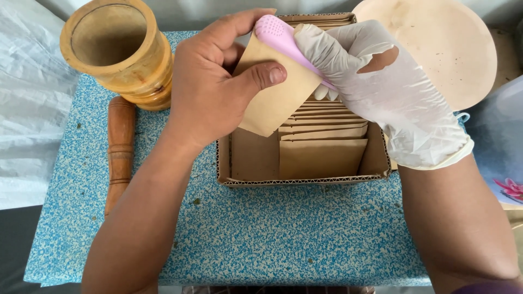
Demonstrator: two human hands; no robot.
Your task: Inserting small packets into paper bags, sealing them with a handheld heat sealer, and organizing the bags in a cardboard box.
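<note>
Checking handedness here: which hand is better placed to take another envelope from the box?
Probably the left hand: bare, holding only one brown envelope above the cardboard box. The gloved right hand grips a pink tool.

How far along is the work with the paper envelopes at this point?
Looks done: many brown envelopes stand filed in the cardboard box; whether they are filled cannot be told. In hand: the bare left hand holds one envelope above the box, and the gloved right hand holds a pink scoop at its mouth. Left: this envelope is not yet in the box; mortar and pestle sit untouched.
</note>
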